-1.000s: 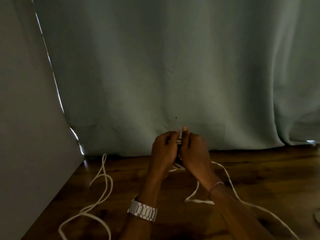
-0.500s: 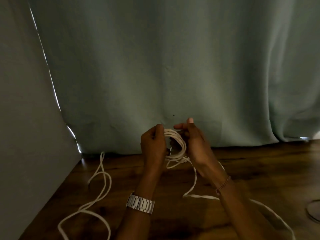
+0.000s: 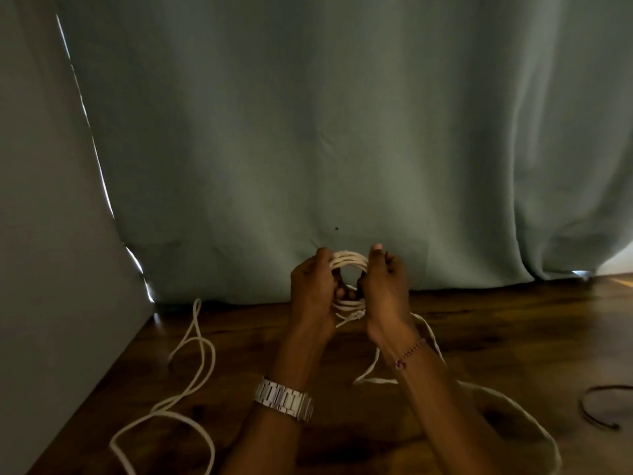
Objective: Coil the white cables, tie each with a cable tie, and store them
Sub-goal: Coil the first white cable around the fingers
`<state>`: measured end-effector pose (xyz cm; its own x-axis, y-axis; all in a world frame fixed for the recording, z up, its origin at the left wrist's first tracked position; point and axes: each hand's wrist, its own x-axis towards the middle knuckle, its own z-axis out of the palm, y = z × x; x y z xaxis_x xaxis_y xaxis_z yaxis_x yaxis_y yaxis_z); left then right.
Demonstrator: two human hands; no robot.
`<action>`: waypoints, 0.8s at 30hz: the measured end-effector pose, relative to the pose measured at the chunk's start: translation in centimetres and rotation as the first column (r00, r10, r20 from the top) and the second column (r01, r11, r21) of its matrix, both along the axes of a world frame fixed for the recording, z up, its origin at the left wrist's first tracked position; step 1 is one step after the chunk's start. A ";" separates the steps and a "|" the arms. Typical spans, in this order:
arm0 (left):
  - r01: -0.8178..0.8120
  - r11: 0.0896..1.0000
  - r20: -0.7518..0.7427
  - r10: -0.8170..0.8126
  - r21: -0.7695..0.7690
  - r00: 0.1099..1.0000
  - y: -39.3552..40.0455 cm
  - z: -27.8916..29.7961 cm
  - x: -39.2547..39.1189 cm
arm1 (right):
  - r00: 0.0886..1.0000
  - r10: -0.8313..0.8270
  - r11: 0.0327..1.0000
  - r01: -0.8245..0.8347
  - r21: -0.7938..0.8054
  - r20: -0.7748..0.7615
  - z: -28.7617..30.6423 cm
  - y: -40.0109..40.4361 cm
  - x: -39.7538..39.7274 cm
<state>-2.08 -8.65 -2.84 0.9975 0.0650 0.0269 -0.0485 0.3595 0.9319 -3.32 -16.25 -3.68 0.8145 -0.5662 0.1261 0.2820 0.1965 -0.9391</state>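
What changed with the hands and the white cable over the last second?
The hands drew apart, uncovering the coil that was hidden between the pressed fingertips. The left hand and right hand now grip its opposite sides. The loose cable at left stayed on the wooden floor, as did the tail trailing right.
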 end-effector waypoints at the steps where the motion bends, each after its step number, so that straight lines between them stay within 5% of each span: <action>1: 0.049 0.998 -0.018 -0.049 -0.028 0.999 -0.1 0.2 -0.1 | 0.997 -0.072 0.997 0.073 -0.029 0.026 0.1 -0.2 0.3; 8: 0.218 0.973 -0.011 -0.219 -0.078 0.976 0.3 0.5 -0.4 | 0.920 -0.297 0.893 0.362 -0.267 0.256 -1.0 0.3 0.6; 16: 0.026 0.994 -0.084 -0.035 -0.102 0.996 -0.5 0.4 -0.4 | 0.996 0.084 0.913 -0.070 -0.403 0.017 -0.2 -3.0 -2.8; 24: 0.072 0.990 -0.082 -0.083 -0.120 0.993 -1.9 0.7 -2.2 | 0.992 -0.019 0.786 -0.063 -0.615 -0.126 -2.4 -10.8 -8.3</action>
